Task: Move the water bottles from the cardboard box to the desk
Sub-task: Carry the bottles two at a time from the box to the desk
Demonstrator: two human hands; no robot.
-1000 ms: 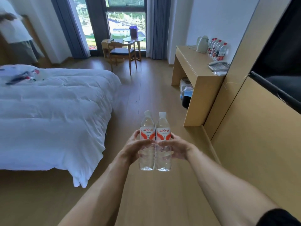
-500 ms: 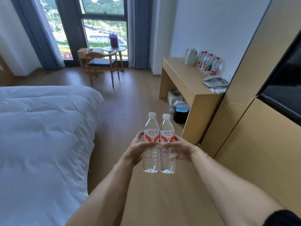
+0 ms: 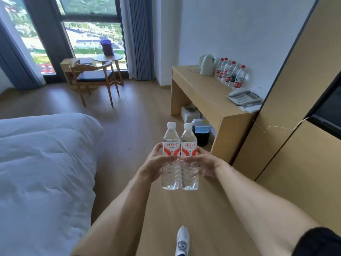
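Closest to me, a white sneaker (image 3: 182,241) shows at the bottom edge on the wooden floor (image 3: 129,126). Both forearms reach forward, and I see a black sleeve (image 3: 321,242) on the right arm. My left hand (image 3: 155,163) and right hand (image 3: 204,164) carry two clear water bottles (image 3: 180,159) upright between them, side by side and touching. The left hand's fingers curl round the left bottle, the right hand's fingers round the right one, both gripping at and just below the red-and-white labels. The white caps stand above the hands and the bottle bases hang below them, in the air over the floor.

To my left lies a bed (image 3: 42,172) with a white duvet. To my right runs a wood-panelled wall (image 3: 295,163) with a dark screen set into it.

Further ahead on the right stands the table (image 3: 206,93), pale wood, against the white wall. Under it I see a black waste bin (image 3: 201,134) with a blue liner and a white box (image 3: 188,114) beside it. On the table's near end sits a corded telephone (image 3: 244,97) on some papers. Beyond that, a row of red-capped water bottles (image 3: 230,73) stands along the wall, and a white electric kettle (image 3: 206,64) sits just beside them.

Farthest off, a wooden chair (image 3: 96,78) with a dark seat stands by a small round side table (image 3: 108,59) carrying a purple object (image 3: 106,48), in front of the window (image 3: 88,28) and blue-grey curtains (image 3: 140,37).
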